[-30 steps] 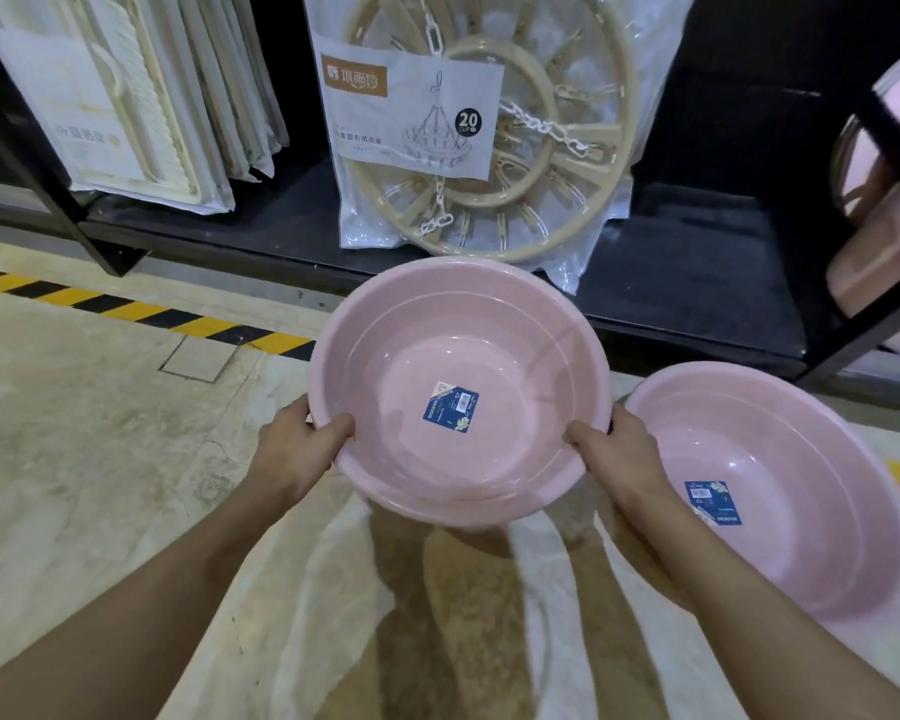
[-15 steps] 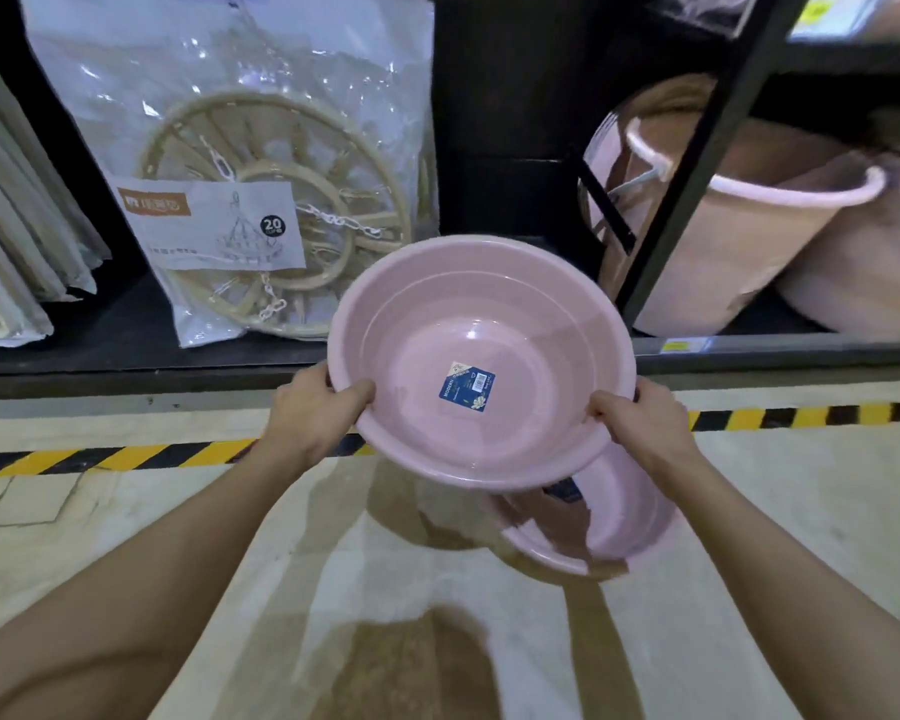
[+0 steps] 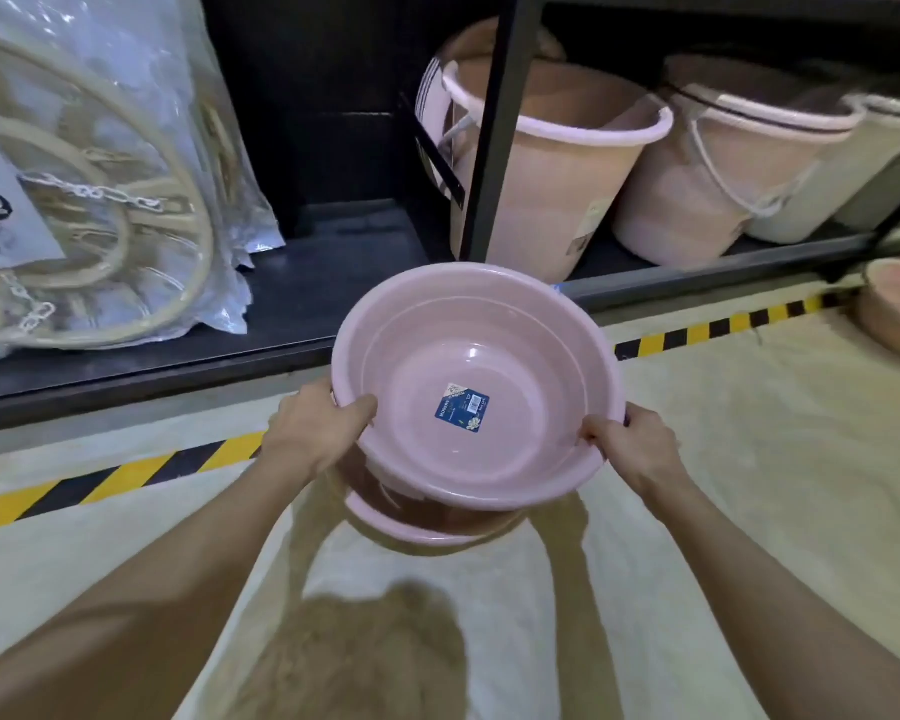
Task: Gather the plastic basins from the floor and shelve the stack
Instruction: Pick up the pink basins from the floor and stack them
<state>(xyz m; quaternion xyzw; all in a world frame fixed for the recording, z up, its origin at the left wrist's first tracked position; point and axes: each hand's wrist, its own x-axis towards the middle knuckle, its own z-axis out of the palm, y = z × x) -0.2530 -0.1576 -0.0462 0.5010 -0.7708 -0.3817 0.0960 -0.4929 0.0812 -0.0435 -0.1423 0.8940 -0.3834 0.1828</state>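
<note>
I hold a pink plastic basin (image 3: 515, 356) with a blue label at its bottom, tilted toward me, above the floor. My left hand (image 3: 315, 431) grips its left rim and my right hand (image 3: 632, 446) grips its right rim. Directly under it a second pink basin (image 3: 417, 527) lies on the floor; only its near rim shows. Another basin (image 3: 892, 314) sits on the floor at the right edge, partly cut off. The low black shelf (image 3: 302, 298) lies just beyond.
Pink and white buckets (image 3: 552, 163) fill the shelf's right bay behind a black upright post (image 3: 494, 127). Bagged cream clip hangers (image 3: 89, 189) stand on the shelf at left. Yellow-black tape (image 3: 707, 330) runs along the floor by the shelf.
The held basin has moved right and down until it hangs right over the basin on the floor. The view has shifted right, closer to the buckets.
</note>
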